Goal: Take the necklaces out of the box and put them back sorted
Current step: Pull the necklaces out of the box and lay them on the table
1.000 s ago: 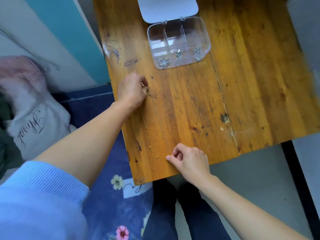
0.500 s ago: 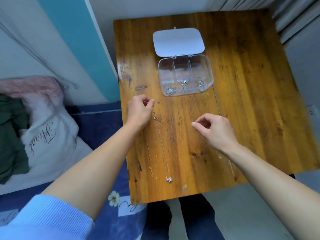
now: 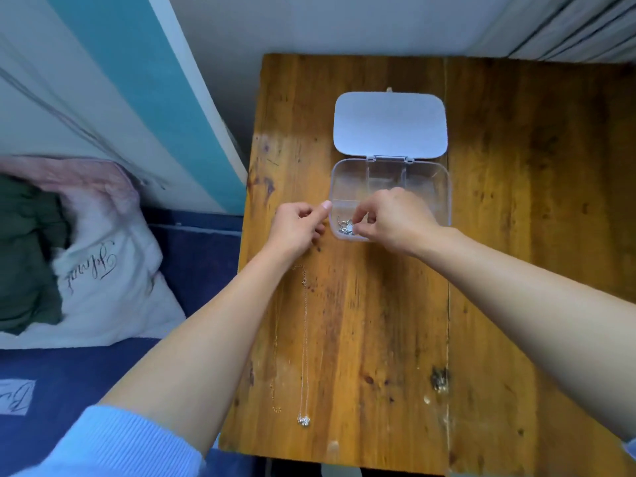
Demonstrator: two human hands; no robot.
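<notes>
Wood planks, orange-brown and scuffed with dark knots, make up the counter, which stands against a pale wall with a teal panel to its left. Left of the counter lies a bed with a dark blue cover and a white pillow with script lettering. The clear plastic box sits toward the far middle of the counter, its white lid flipped open behind it. The right hand reaches into the near left compartment of the box, thumb and forefinger pinched on a small silver necklace bundle; this hand hides the near middle compartment. The left hand hovers just left of the box, its grip loosely curled, thumb extended toward the box wall, holding nothing visible. Nearer than the box, beside the left forearm, two necklaces lie stretched out side by side: a gold chain and a silver chain with a pendant.
</notes>
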